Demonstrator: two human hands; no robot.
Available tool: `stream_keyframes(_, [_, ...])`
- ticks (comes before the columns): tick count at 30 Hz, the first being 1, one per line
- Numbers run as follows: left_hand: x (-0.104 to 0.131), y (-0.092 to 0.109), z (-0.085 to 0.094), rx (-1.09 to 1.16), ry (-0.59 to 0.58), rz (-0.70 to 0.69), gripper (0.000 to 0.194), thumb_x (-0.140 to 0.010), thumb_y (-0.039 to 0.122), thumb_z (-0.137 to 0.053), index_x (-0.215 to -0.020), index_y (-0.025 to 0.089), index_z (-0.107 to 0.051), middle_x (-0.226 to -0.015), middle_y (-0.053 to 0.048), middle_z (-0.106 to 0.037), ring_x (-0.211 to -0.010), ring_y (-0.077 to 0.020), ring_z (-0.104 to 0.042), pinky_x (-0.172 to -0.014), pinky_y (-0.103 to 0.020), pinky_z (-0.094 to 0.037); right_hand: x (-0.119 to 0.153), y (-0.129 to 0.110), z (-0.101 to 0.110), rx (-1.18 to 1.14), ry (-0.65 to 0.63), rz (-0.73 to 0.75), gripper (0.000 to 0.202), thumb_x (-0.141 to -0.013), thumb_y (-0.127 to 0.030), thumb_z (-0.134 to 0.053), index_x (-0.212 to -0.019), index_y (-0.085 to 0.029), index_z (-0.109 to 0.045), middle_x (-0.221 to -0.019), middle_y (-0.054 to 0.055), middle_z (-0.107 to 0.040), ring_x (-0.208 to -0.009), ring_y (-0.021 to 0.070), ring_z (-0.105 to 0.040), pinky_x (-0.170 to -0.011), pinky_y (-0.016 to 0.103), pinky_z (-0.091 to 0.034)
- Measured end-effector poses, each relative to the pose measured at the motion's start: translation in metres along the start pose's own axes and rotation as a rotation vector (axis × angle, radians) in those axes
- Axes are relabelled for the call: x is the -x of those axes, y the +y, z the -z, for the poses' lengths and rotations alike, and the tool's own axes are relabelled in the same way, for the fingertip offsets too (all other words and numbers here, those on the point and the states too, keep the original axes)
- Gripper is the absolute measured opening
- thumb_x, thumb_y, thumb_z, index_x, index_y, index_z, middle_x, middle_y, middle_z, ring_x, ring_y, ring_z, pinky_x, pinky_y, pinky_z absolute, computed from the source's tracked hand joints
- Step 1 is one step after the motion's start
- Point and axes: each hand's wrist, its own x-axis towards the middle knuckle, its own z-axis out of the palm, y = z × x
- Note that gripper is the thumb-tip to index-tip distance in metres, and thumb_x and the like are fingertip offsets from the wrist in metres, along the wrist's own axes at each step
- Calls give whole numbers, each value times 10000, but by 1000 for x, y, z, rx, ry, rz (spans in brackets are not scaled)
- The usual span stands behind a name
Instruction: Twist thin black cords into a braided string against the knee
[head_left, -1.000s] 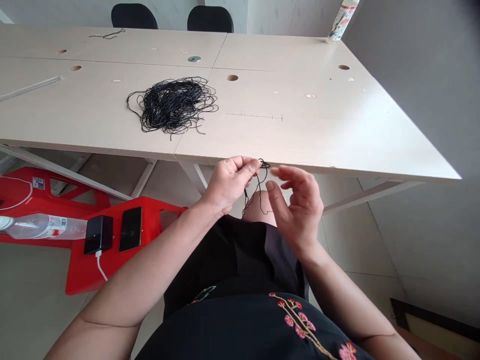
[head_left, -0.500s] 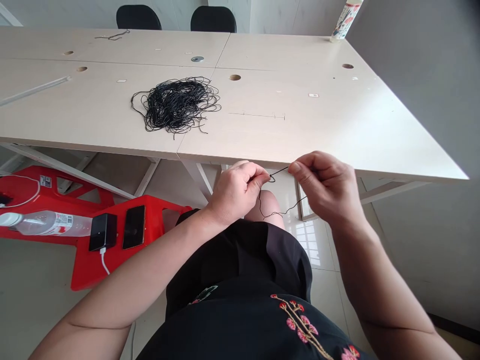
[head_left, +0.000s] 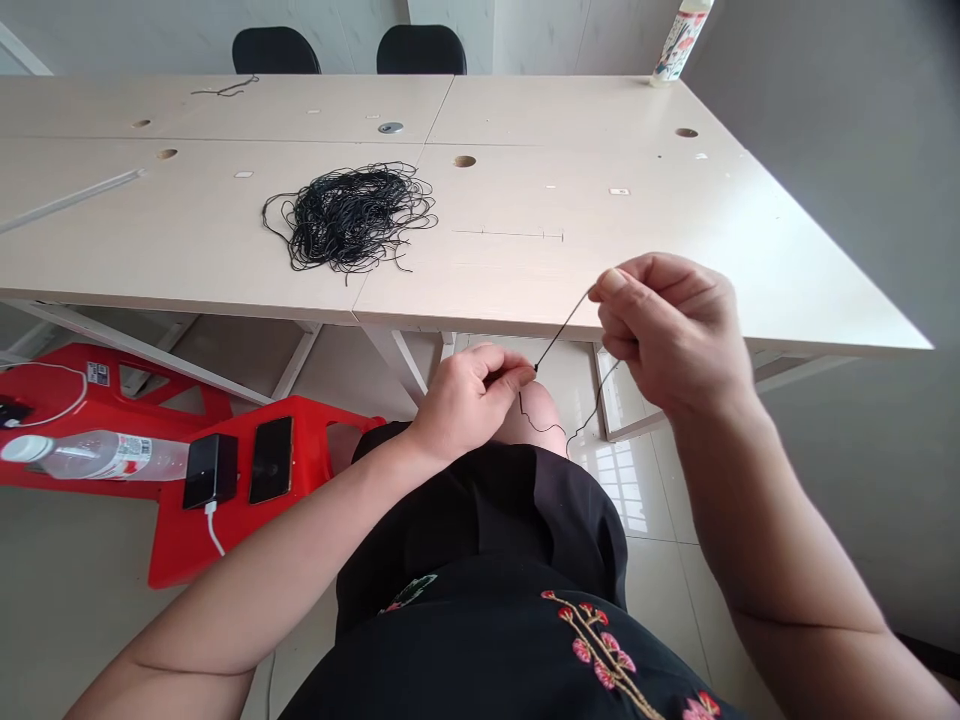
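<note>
A thin black cord point(head_left: 564, 328) runs taut and slanting between my two hands, above my knee. My left hand point(head_left: 476, 398) pinches it between thumb and forefinger, with a small dark knot showing at the fingertips. Higher up and to the right, my right hand point(head_left: 667, 325) grips the other end of the stretch, its fingers curled. A slack length of the same cord hangs in a loop below both hands. On the table beyond lies a tangled heap of black cord point(head_left: 349, 220), apart from my hands.
The pale table point(head_left: 675, 240) has its front edge just beyond my hands. At left, a red stool point(head_left: 169, 545) carries a phone point(head_left: 270, 460), a black box with a white cable point(head_left: 210, 470) and a plastic bottle point(head_left: 112, 456). Another bottle point(head_left: 681, 42) stands at the far right.
My right hand has moved up and right, drawing the cord out longer. The small loop by my left fingertips has closed down to a knot. My left hand is slightly lower.
</note>
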Motion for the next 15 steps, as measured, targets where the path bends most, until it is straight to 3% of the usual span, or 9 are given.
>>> stream_keyframes(3, [1, -3, -3, 268, 28, 172, 140, -743, 311, -639, -740, 174, -669, -679, -12, -632, -629, -101, -534, -611, -244, -431, -5, 8, -6, 306, 122, 193, 177, -829, -320, -536, -706, -195, -560, -634, 2, -521, -577, 113, -485, -533, 285, -425])
stream_keyframes(6, [2, -4, -7, 522, 122, 297, 168, -688, 329, -696, -715, 167, -666, -627, 10, -596, -531, -56, -465, -522, -208, -388, 10, 11, -15, 357, 241, 331, 125, -824, -321, -556, -799, -199, -560, -820, 44, -587, -784, 153, -559, -710, 341, -477])
stream_keyframes(11, [2, 4, -9, 800, 189, 339, 161, -627, 284, -749, -666, 156, -658, -599, 24, -574, -529, -41, -471, -506, -179, -384, 50, 12, -38, 69, -2, 199, 284, -744, -317, -662, -974, -209, -536, -826, 12, -618, -723, 122, -604, -648, 282, -523])
stream_keyframes(15, [1, 8, -10, 848, 186, 348, 154, -633, 272, -747, -676, 147, -668, -582, 24, -572, -509, -35, -459, -500, -176, -384, 53, 8, -47, 136, 28, 201, 111, -822, -235, -561, -921, -210, -606, -764, 3, -639, -685, 116, -612, -630, 272, -520])
